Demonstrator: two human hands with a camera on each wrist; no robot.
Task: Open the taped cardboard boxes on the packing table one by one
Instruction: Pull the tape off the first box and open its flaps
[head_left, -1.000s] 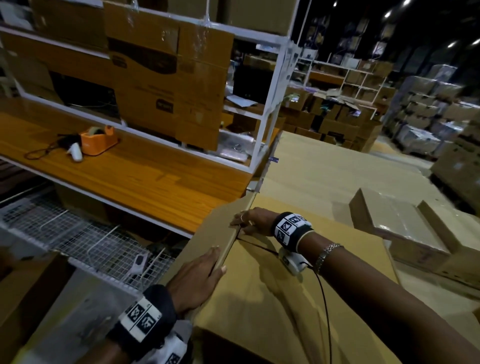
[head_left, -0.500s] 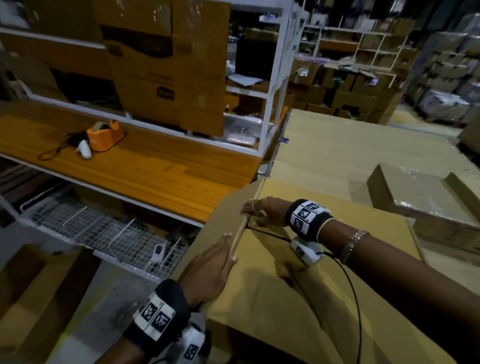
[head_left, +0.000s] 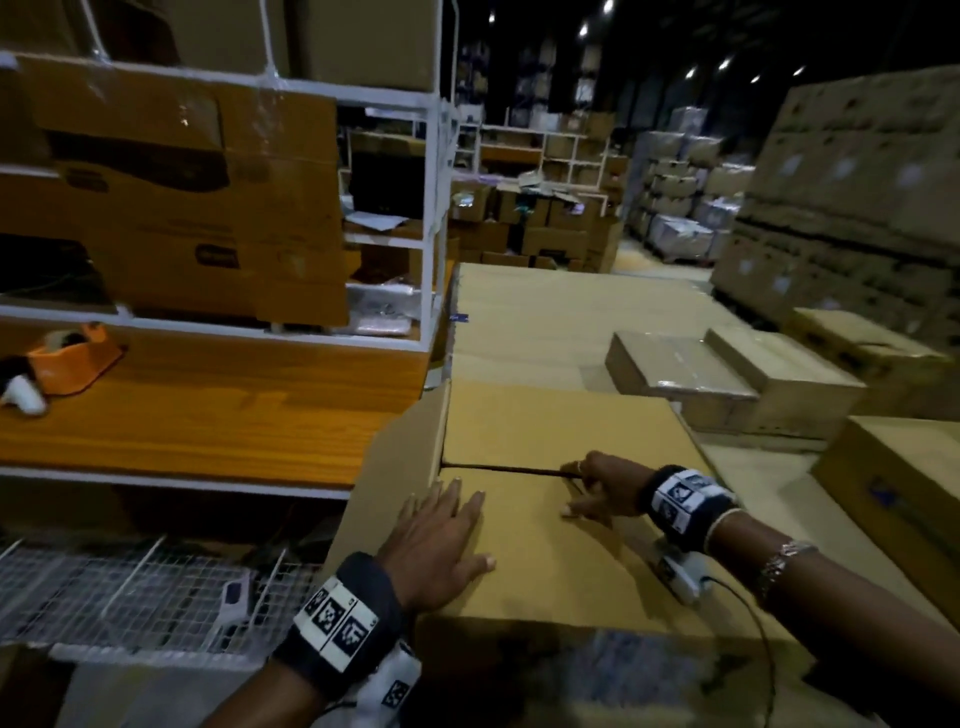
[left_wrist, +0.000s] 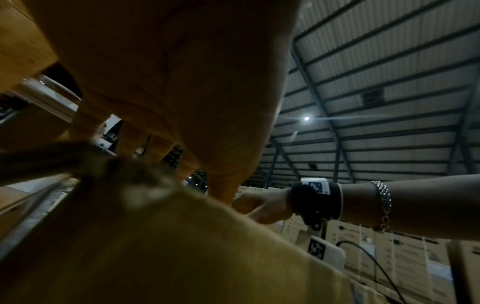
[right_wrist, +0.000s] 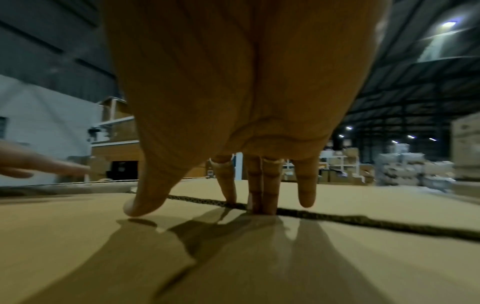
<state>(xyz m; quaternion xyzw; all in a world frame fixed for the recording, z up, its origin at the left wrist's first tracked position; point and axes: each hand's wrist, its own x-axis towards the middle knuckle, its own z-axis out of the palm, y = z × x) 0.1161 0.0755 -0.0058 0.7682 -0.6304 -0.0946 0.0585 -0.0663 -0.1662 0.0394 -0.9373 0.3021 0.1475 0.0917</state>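
**Fingers in the seam, ready to lift the flap**

Head view: the box (head_left: 545, 519) stands in front of me, at the right of the bench (head_left: 208, 426). My left hand (head_left: 441, 545) lies flat on the near flap (head_left: 545, 561), fingers straight and a little spread. My right hand (head_left: 602, 491) is at the seam (head_left: 498, 467), which is already a dark open gap. One side flap stands up at the left edge.

Left wrist view: I see mostly my palm over blurred cardboard, and the right hand (left_wrist: 262, 205) further away.

Right wrist view: my fingers (right_wrist: 262, 185) point down, the middle ones together and dipped into the seam (right_wrist: 337, 216); the thumb rests on the flap (right_wrist: 233, 257).

I think I should hook under the flap edge, release the left hand's pressure, and lift slowly so the cardboard does not tear.
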